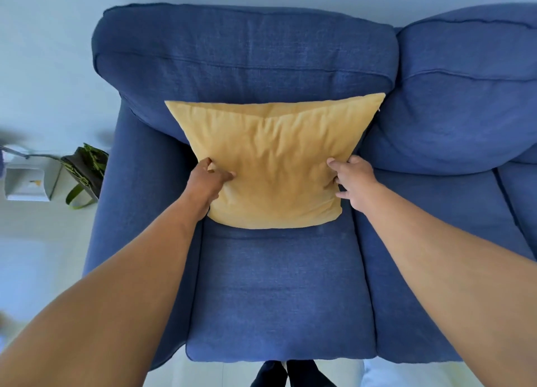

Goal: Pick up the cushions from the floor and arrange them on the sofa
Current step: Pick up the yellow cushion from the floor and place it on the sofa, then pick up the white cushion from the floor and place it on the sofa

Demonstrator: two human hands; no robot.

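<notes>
One yellow cushion (270,162) is all we have in play, and it sits on the blue sofa (279,293), its lower edge down on the seat and its upper edge leaning back against the left-hand back pad. We see both bare arms reaching in from below. The left hand (207,180) is clamped on the cushion's left edge, thumb pressed across the front face, the remaining fingers tucked out of sight behind the fabric. The right hand (353,177) meets the right edge, fingers curled into the side, the fabric dimpling there; we read that as a grip too. The cushion stands nearly square to us, slightly wrinkled across the middle. Off to the left, beside the sofa arm, we spot a dark bag (84,171) with green handles on the pale floor (43,270).
</notes>
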